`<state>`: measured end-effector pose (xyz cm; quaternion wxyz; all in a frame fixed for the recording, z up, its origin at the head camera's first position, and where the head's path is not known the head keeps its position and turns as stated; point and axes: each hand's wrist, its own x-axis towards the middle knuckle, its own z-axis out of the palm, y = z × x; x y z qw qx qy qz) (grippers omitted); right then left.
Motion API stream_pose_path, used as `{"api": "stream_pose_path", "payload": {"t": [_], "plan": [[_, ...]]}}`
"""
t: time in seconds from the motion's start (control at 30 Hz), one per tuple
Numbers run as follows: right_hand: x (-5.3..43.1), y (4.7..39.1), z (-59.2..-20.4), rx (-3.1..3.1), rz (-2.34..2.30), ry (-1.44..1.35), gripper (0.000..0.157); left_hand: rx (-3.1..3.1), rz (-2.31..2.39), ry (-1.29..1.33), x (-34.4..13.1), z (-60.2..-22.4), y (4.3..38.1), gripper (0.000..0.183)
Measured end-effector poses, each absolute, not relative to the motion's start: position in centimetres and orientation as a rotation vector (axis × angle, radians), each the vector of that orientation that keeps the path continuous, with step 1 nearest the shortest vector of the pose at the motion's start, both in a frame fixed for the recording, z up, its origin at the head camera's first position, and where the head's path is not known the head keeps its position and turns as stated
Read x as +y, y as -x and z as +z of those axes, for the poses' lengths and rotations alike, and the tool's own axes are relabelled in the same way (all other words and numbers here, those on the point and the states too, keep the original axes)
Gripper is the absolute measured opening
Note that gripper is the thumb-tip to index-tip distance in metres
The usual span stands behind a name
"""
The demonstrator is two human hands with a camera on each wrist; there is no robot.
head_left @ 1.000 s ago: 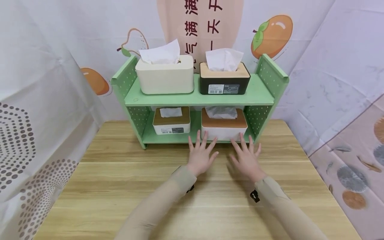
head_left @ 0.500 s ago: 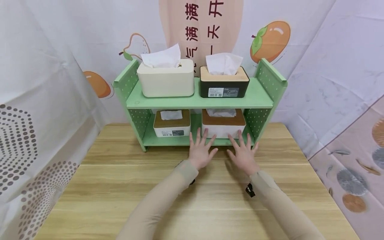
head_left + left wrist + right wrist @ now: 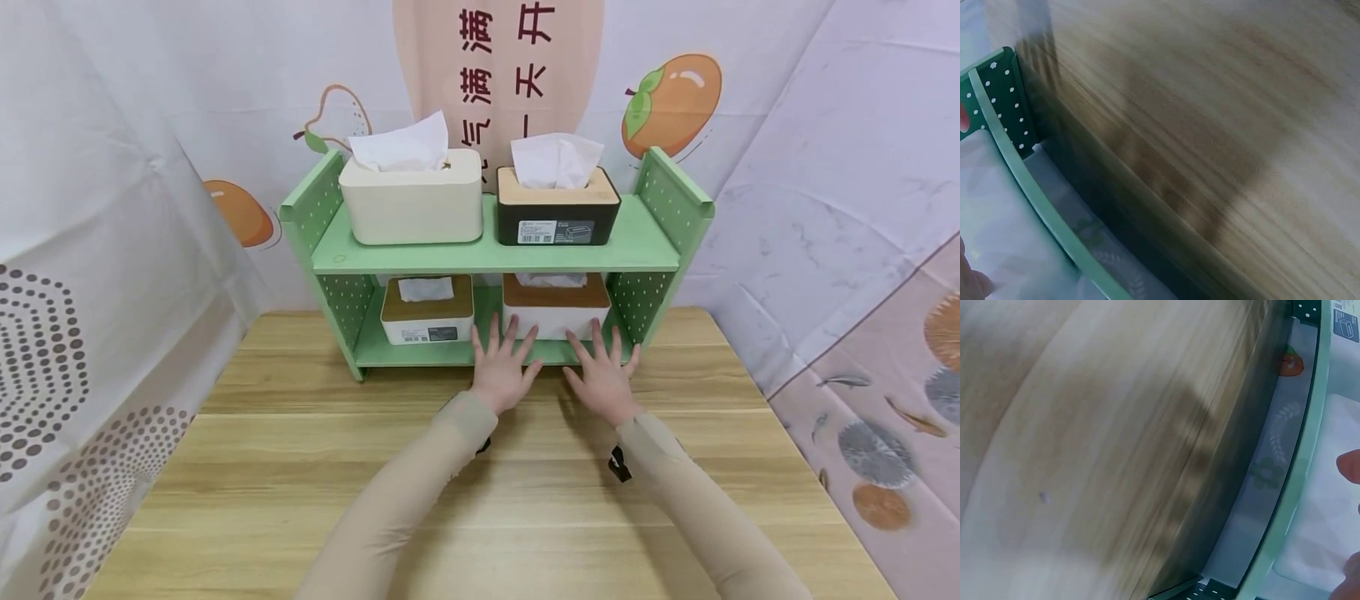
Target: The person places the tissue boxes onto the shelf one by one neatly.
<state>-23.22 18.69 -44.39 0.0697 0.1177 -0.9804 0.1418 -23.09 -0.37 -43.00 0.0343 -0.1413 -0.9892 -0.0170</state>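
Observation:
A white tissue box with a brown lid (image 3: 557,317) sits on the lower shelf at the right, a tissue showing at its top. My left hand (image 3: 501,379) has its fingers spread, with fingertips at the left part of the box's front face. Toward the right part of that face reaches my right hand (image 3: 606,385), its fingers also spread and straight. Only bits of fingers show in the wrist views, beside the white box front (image 3: 1329,500) and the green shelf edge (image 3: 1035,194). Neither hand grips anything.
The green two-tier shelf (image 3: 495,259) stands on a wooden table (image 3: 300,467). Left on the lower tier is a smaller white tissue box (image 3: 429,321). A cream tissue box (image 3: 416,208) and a black one with a light wood lid (image 3: 557,218) occupy the upper tier.
The brown-lidded tissue box has slid back, deeper into the lower tier, with both hands following it forward. The head view has tilted slightly up.

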Motion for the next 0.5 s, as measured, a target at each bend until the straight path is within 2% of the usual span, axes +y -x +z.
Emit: {"api": "stream_pose_path", "payload": {"t": [0.5], "plan": [[18.48,23.10,-44.00,-2.864,0.501,-0.354,0.056,-2.997,-0.176,0.448,-0.66,-43.38,22.84,0.057]]}}
